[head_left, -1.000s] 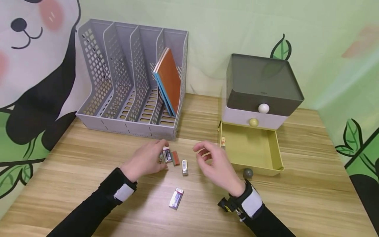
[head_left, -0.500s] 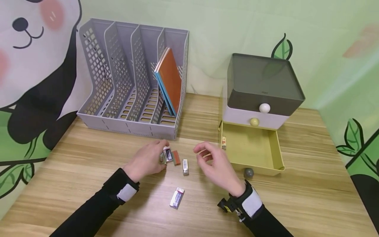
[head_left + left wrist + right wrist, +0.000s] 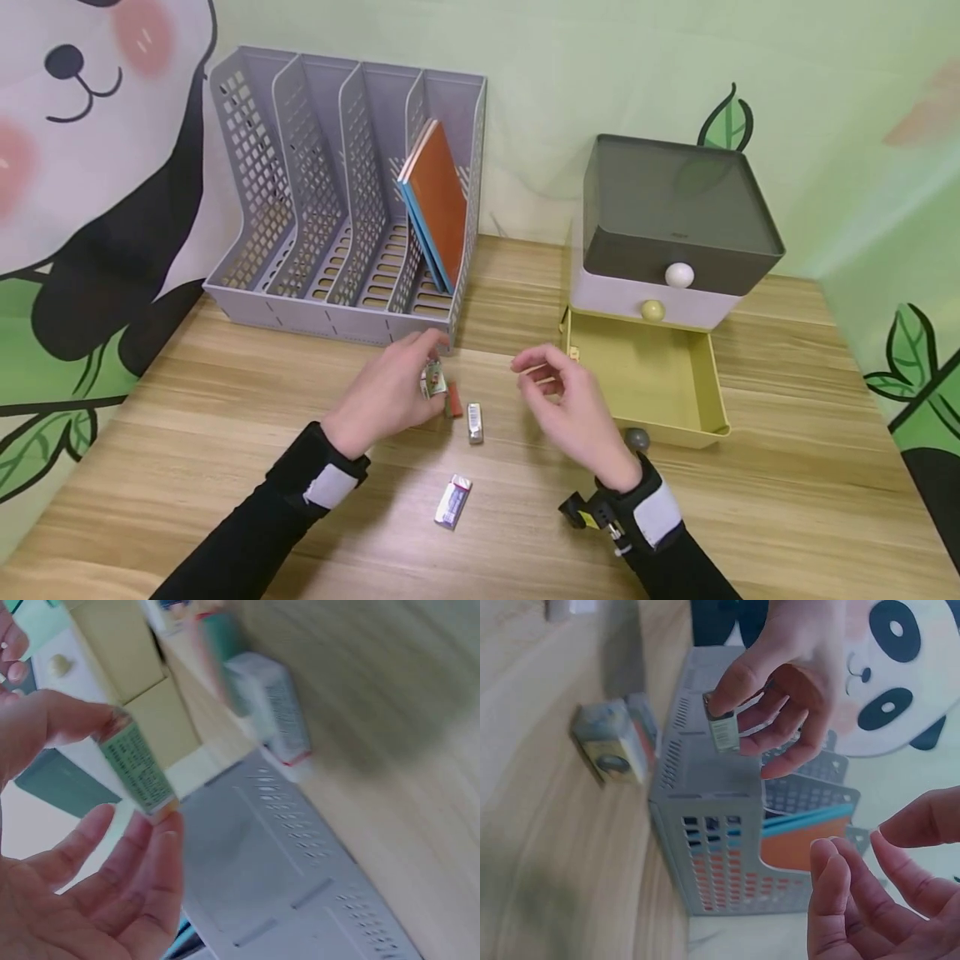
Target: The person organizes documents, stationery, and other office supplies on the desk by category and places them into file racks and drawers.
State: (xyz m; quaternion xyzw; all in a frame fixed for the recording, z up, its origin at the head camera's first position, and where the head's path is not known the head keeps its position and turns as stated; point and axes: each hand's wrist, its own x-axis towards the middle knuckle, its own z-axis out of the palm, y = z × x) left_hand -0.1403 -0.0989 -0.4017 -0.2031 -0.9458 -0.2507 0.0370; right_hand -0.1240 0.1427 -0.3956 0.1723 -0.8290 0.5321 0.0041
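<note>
In the head view my left hand [image 3: 393, 385] pinches a small eraser [image 3: 140, 769] in a green printed sleeve between thumb and fingertips, lifted over the table. Below and beside it lies a red-and-green eraser [image 3: 453, 402]; in the left wrist view a white eraser [image 3: 277, 709] is right against that one. A silver-wrapped eraser [image 3: 475, 423] lies a little to the right, and a white-and-blue eraser [image 3: 453, 502] nearer the front. My right hand [image 3: 573, 408] hovers left of the yellow drawer [image 3: 708, 435], its fingers loosely bent with nothing between them.
A grey file rack [image 3: 330, 321] stands at the back left, with orange and blue notebooks [image 3: 438, 200] leaning in its right slot. At the right is a drawer box [image 3: 682, 196], its bottom yellow drawer pulled out. A small piece [image 3: 574, 353] sits at that drawer's left wall.
My left hand has picked the green-sleeved eraser up off the table and moved slightly right and up. The right hand stays nearly in place beside the drawer; the head view has shifted slightly.
</note>
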